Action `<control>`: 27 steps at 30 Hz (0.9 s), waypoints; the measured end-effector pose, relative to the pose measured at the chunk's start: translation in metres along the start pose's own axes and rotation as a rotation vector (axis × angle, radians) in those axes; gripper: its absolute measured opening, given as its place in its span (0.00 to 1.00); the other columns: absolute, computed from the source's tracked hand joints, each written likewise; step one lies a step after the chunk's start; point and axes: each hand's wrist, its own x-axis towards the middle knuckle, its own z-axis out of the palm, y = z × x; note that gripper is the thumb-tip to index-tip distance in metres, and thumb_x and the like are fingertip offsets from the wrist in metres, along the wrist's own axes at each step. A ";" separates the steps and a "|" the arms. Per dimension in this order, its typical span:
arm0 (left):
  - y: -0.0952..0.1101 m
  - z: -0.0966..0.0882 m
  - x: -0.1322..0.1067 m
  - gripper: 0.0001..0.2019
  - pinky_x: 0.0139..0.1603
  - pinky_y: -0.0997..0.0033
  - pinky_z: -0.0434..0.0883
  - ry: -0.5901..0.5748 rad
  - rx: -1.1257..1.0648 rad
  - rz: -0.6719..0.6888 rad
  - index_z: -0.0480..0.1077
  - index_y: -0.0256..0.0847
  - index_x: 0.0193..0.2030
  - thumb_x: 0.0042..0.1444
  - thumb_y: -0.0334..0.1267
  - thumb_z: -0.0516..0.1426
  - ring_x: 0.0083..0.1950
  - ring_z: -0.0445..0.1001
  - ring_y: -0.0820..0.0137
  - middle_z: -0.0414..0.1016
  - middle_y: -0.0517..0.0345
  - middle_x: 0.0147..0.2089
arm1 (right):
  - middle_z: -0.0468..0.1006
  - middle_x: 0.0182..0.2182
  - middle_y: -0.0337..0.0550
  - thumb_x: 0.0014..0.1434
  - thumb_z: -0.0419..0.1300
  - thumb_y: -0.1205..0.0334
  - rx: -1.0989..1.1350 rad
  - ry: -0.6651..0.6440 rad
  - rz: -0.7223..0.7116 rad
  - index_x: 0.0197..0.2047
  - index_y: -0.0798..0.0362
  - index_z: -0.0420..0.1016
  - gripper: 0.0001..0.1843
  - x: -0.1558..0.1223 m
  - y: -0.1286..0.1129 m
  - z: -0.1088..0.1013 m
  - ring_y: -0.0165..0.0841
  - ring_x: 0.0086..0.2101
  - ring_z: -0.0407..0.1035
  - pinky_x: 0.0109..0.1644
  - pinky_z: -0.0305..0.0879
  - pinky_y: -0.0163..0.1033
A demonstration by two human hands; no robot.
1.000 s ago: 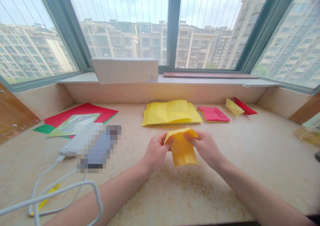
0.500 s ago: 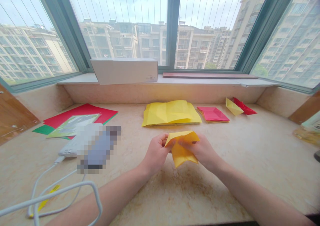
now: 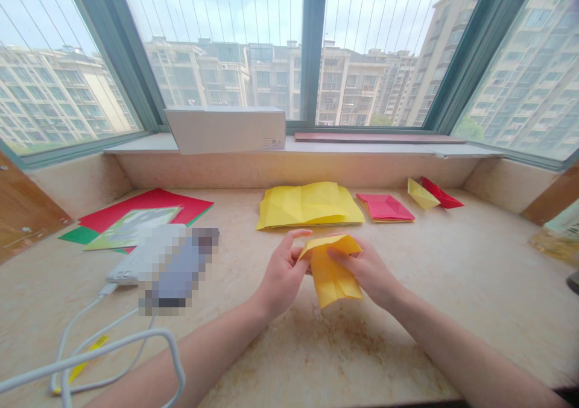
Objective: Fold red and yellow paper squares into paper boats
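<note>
Left hand [image 3: 281, 278] and right hand [image 3: 371, 273] pinch a folded yellow paper [image 3: 335, 282] over the near middle of a marbled counter [image 3: 461, 275].
The left grips the paper's left edge, index finger raised; the right's thumb presses its front. Beyond lie creased yellow sheets [image 3: 312, 203], then, rightward, a red folded paper [image 3: 386, 207]; red sheets [image 3: 149, 202] lie far left. A white box [image 3: 226, 131] stands on the far ledge [image 3: 362, 147], beneath blue-green window frames [image 3: 313, 46].
</note>
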 end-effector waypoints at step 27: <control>0.001 -0.010 0.003 0.16 0.39 0.62 0.77 -0.085 -0.016 -0.049 0.66 0.38 0.42 0.56 0.46 0.63 0.35 0.79 0.65 0.80 0.54 0.34 | 0.71 0.25 0.34 0.53 0.60 0.64 0.129 0.037 -0.057 0.29 0.50 0.68 0.04 0.004 0.001 -0.015 0.29 0.26 0.65 0.29 0.59 0.33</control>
